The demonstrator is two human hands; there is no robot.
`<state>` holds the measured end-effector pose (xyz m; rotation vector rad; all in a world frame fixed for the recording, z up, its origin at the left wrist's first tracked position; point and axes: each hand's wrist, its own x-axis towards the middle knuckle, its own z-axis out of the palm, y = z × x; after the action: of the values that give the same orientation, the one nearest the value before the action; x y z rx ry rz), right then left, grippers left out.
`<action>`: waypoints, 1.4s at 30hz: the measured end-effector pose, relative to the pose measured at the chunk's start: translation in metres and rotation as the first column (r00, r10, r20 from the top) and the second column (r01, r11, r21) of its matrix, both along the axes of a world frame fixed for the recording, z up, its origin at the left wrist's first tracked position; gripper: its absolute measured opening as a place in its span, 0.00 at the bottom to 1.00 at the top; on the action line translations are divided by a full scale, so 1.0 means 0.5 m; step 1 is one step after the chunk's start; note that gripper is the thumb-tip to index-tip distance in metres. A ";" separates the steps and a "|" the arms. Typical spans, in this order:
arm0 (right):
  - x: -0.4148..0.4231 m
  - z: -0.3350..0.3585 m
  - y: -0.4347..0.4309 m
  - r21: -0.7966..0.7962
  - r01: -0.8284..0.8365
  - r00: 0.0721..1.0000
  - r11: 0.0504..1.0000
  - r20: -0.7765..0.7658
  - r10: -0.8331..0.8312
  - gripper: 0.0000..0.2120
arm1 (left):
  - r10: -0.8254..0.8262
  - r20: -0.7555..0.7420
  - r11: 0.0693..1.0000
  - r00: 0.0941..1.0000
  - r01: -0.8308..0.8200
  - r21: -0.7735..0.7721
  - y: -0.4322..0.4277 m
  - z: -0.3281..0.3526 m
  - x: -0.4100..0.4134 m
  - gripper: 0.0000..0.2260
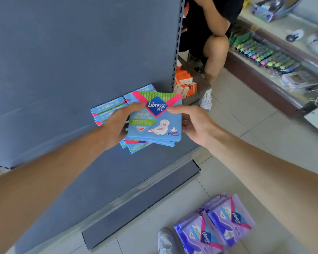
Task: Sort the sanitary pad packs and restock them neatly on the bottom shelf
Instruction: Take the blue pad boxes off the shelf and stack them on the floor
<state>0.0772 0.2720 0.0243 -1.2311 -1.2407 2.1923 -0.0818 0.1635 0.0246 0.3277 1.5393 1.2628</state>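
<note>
Bare left hand (117, 123) and right hand (196, 123) clamped on blue packs (154, 123) over shelf (99, 180), purple packs (218, 226) on floor (264, 136), crouching person (215, 48)

1. Bright, even light — no hard shadows on the grey shelf (117, 171).
2. Faint pale streaks of sheen run across the back panel (62, 61); floor tiles (255, 136) look washed.
3. Centre is sharp: print on the blue pack (155, 123) reads clearly.
4. Edges smear — counter goods (264, 55) at upper right are blurred, and the left forearm (44, 176) bulges with wide-angle stretch.
</note>
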 end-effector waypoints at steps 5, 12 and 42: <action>0.056 -0.004 -0.036 -0.038 0.091 0.996 0.995 0.009 -0.090 0.15 | -0.051 -0.010 0.998 0.999 0.051 0.033 -0.024 -0.015 0.049 0.14; 0.152 0.002 -0.088 -0.053 0.188 0.981 0.981 0.052 -0.185 0.29 | -0.197 0.017 0.980 0.980 0.196 0.017 -0.036 -0.015 0.123 0.26; 1.008 -0.069 -0.248 -0.130 0.644 0.757 0.754 0.252 -0.603 0.09 | -0.663 0.071 0.728 0.746 0.664 -0.170 -0.020 -0.118 0.943 0.23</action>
<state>0.5814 0.1480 -0.0101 -1.6819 -0.5157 1.7422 0.3897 0.1535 -0.0345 0.6847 1.3346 0.5414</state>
